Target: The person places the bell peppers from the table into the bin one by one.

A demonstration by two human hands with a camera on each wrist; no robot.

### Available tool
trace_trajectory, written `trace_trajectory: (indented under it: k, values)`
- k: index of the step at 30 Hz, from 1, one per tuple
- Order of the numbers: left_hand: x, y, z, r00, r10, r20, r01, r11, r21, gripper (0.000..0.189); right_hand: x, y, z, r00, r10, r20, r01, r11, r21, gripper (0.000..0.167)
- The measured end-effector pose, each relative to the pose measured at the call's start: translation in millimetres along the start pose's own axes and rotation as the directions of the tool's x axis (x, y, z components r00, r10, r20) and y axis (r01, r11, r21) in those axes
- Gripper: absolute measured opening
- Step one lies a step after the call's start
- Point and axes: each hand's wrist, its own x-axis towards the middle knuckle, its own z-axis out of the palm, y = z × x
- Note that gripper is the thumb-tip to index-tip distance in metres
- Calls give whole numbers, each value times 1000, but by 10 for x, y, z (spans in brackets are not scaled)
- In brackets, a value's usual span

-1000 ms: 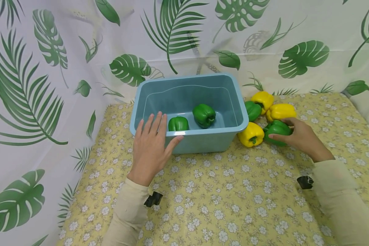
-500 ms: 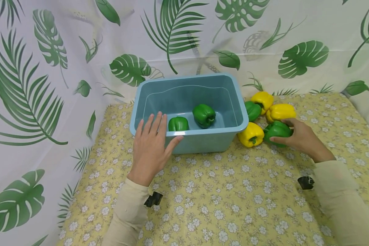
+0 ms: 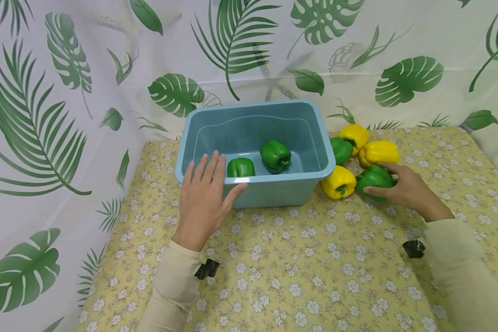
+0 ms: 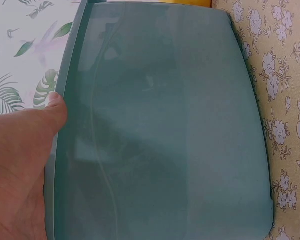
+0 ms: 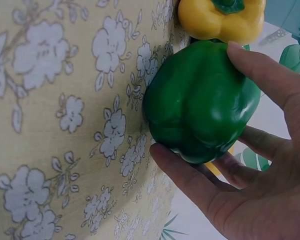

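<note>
A blue plastic bin [image 3: 274, 191] holds two green bell peppers, one [image 3: 275, 156] near its middle and another [image 3: 240, 167] close to the front wall. My left hand [image 3: 201, 203] rests on the bin's front rim with straight fingers; the left wrist view shows its thumb [image 4: 54, 107] at the rim. To the right of the bin my right hand [image 3: 408, 186] grips a green bell pepper [image 3: 375, 180] between thumb and fingers. In the right wrist view, that pepper [image 5: 197, 100] still looks close against the tablecloth; whether it touches cannot be told.
Beside the bin's right wall sit a yellow bell pepper [image 3: 339, 182], another green one [image 3: 341, 149] and two more yellow ones, one behind [image 3: 354, 136] and one farther right [image 3: 379, 152]. A flowered cloth [image 3: 282, 267] covers the table, with leaf-print sheeting [image 3: 249, 55] behind.
My right hand and the green bell pepper in it have shifted very slightly toward me. The left hand and the bin have stayed put.
</note>
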Motion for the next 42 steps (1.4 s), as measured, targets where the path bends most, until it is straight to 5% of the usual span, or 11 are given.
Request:
trace_trajectory:
  k: [42]
  values:
    - [0, -11, 14, 999, 18, -31, -17, 1000, 16, 82, -35, 95, 72, 999, 39, -20, -39, 999, -11, 110]
